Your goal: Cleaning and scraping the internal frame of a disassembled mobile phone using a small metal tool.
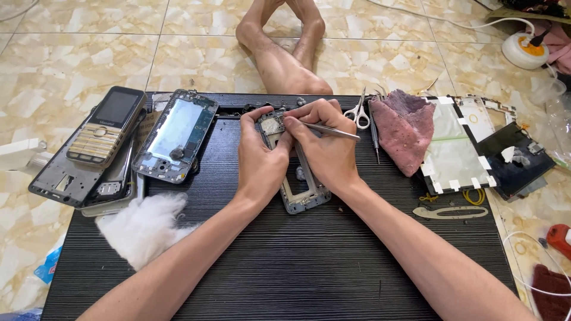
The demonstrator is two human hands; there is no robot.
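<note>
The grey stripped phone frame [300, 187] lies in the middle of the black ribbed desk [297, 267], already opened and bare. The left hand [259, 154] clamps its top end; the right hand [324, 142], closed on thin metal tweezers [330, 129], works at the top corner, so the inner work looks unfinished.

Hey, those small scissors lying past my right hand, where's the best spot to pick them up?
Take the scissors by the two finger loops. They lie flat with the loops toward you and the blades pointing away, so probably come from your near side, between the right hand and the pink cloth.
</note>
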